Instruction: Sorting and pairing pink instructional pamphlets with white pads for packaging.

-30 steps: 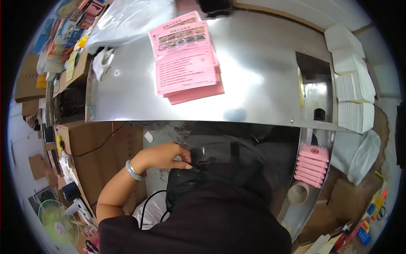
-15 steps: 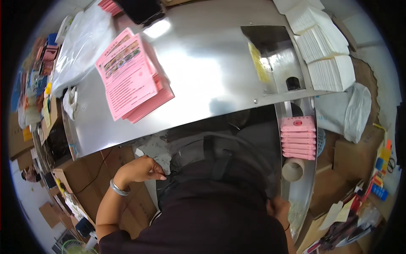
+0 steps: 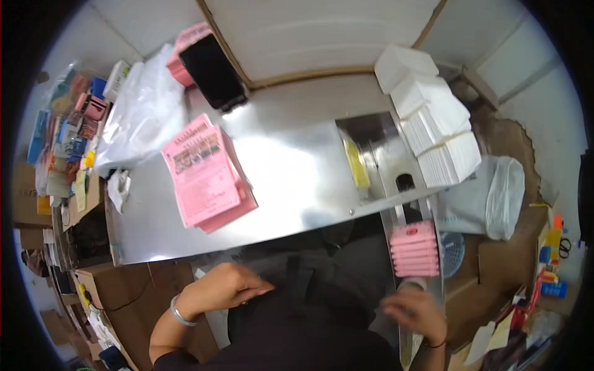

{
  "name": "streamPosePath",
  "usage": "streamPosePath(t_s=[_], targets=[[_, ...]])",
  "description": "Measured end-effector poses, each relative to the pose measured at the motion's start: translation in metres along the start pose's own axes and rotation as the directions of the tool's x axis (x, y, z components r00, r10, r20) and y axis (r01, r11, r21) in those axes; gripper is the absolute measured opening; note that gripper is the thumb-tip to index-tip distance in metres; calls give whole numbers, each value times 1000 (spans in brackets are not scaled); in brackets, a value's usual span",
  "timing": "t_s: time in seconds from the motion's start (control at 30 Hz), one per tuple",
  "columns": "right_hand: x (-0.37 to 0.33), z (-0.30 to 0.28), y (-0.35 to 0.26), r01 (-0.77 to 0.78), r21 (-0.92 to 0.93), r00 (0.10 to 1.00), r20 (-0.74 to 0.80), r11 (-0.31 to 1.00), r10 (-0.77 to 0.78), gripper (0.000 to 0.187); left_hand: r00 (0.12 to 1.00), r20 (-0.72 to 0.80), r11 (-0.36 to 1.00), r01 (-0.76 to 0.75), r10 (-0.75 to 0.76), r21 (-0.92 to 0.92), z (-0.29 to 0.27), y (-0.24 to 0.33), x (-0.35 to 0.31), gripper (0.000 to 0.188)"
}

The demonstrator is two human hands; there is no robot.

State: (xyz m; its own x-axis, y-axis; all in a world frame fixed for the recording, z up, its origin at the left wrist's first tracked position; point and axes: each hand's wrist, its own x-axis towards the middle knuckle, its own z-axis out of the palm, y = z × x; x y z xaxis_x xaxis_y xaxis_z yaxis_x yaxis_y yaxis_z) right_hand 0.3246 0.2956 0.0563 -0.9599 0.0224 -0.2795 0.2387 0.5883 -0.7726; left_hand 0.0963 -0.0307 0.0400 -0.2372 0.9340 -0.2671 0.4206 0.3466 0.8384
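Left hand (image 3: 226, 288) was by the tabletop (image 3: 291, 173) front edge, grip unclear; right hand (image 3: 419, 313) was open near pink packs (image 3: 414, 250).

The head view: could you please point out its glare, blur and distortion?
Head view: glare whitens the shiny silver metal tabletop; head view: print on the stacked pink paper sheets and the bare right hand look blurred; head view: the fisheye image curves, with black corners.

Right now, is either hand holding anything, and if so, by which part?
Nothing shows in the right hand. For the left hand, it cannot be told: its fingers are bunched, and anything small between them would be hidden.
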Motion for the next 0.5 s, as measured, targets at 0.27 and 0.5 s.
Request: streamPosePath(t_s=[0.27,0.5], targets=[[123,-109,11,53,-509,280,-818,859,-502,20,512,-851,738,529,115,418,-55,-1,46,86],[161,-70,57,-90,-585,413,-759,806,-504,53,684,-711,725,573,-165,383,-65,-31,33,97]])
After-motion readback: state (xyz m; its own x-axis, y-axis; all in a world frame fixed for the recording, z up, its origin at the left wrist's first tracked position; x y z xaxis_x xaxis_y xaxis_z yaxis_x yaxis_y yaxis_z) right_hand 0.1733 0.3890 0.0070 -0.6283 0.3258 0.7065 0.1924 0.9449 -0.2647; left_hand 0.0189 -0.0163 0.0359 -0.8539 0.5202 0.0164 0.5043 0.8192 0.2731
